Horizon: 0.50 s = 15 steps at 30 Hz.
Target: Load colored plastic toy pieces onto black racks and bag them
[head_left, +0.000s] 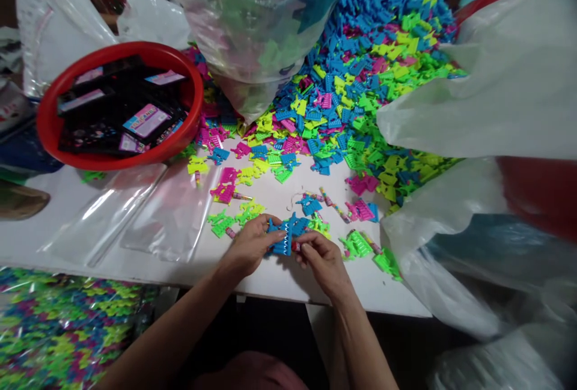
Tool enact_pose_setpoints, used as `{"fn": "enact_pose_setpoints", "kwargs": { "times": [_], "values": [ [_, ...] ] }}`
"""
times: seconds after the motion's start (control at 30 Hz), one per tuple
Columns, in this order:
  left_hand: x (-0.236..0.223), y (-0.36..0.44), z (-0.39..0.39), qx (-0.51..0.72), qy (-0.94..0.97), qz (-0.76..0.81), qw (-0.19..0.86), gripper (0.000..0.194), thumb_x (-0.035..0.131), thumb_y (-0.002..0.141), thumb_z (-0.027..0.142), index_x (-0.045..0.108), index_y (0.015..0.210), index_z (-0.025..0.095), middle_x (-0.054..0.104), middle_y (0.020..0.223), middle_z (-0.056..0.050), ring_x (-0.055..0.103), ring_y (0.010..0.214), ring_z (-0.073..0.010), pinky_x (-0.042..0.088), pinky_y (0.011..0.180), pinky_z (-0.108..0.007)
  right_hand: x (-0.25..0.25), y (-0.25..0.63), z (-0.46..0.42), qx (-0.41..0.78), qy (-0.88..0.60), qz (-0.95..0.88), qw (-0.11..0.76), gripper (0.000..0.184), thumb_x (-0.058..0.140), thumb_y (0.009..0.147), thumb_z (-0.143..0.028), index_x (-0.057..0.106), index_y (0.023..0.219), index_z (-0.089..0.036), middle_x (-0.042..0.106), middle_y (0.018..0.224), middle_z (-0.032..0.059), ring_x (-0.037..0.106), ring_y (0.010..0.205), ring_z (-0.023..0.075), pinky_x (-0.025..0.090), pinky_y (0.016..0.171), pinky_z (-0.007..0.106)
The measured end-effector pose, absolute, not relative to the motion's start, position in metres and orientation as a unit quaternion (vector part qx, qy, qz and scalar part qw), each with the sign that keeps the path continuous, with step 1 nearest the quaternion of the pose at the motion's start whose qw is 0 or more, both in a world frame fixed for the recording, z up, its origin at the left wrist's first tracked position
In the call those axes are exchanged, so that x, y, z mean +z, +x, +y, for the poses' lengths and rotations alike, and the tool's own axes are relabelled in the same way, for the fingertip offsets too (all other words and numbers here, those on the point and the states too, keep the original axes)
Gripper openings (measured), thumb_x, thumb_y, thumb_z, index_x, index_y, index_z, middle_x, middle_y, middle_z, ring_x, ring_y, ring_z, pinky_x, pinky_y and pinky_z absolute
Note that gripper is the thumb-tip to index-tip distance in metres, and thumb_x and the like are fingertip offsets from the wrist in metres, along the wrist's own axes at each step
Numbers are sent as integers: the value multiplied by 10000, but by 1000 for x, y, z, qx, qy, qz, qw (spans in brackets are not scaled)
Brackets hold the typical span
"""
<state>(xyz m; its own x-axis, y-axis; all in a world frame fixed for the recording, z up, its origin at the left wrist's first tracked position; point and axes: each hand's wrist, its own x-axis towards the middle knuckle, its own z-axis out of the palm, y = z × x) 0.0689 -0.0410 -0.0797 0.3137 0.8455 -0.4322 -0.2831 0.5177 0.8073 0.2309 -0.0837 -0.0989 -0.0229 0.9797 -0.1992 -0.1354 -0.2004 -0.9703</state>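
Note:
Just above the table's front edge, my left hand (pixel 250 244) grips a blue plastic toy piece (pixel 285 237) with a row of slots, thumb on its face. My right hand (pixel 322 258) pinches a small red-wrapped candy roll (pixel 296 247) against the right side of that piece. On the white table (pixel 270 279) around my hands lie a blue piece (pixel 309 204), a green piece (pixel 220 222), a pink piece (pixel 360 210) and another green piece (pixel 356 244). A thin candy-filled tube (pixel 334 205) rests beyond my right hand.
A red basin (pixel 198 107) of black printed packets stands at the left. Clear plastic bags (pixel 171 216) lie before it. A large heap of colourful pieces (pixel 351 77) covers the back, beside a hanging plastic bag (pixel 256 23). White sacks (pixel 496 89) crowd the right. Packed pieces (pixel 67 330) sit lower left.

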Motion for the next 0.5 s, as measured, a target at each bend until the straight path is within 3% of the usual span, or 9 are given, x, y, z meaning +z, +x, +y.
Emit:
{"fn": "enact_pose_setpoints", "kwargs": {
  "times": [0.17,0.3,0.5],
  "values": [
    [-81,73,-46,370,333,464,733,417,801,538,299,535,829,162,600,644,38,539,516,-79,415,509,-207,-102,229,-88,566,-520,-393,504,295,652,774,-474,631,813,-182,580,594,-24,514,506,98,415,464,209],
    [-82,78,-49,386,321,468,727,420,806,516,296,535,808,161,586,642,43,555,562,-86,434,542,-207,-102,233,-92,547,-533,-420,489,297,660,770,-479,628,811,-187,573,591,-24,516,519,101,423,493,217],
    [-84,80,-53,355,384,452,723,353,760,549,265,579,833,157,600,719,11,564,632,-109,435,559,-215,-102,243,-98,604,-510,-419,446,327,627,786,-522,574,817,-201,574,593,-27,477,445,87,347,408,195]
  ]
}}
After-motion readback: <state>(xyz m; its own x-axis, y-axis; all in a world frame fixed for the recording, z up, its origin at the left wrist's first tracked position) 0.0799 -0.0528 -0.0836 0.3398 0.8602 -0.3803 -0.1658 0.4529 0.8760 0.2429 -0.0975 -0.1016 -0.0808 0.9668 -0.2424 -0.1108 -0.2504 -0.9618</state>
